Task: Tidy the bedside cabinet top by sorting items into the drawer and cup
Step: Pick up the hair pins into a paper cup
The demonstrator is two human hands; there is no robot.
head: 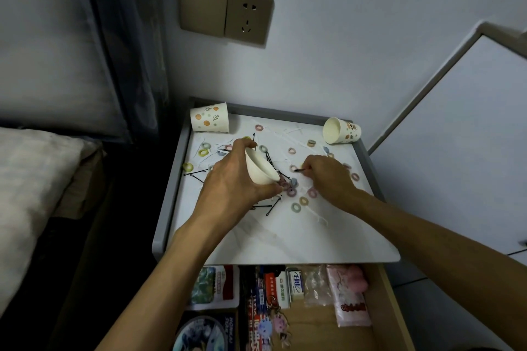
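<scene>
a black hairpin (299, 170) is pinched at the fingertips of the right hand (328, 177). its long axis lies near level, and its free end is pointed left at the cup (261, 167). the cup, just left of the pin, is gripped tilted in the left hand (236, 182) over the cabinet top (285, 236). only a short leftward carry, free end first, is judged to be needed. loose pins (196, 172) and hair rings (296, 207) are scattered round the cup. tipped cups lie behind it to the left (209, 118) and to the right (340, 130). the drawer (396, 308) stands open in front of it.

Thin black metal hairpins (273, 207) are lying partly hidden under the left grip (231, 182); the open wooden drawer (319, 322) is running off-frame.
</scene>
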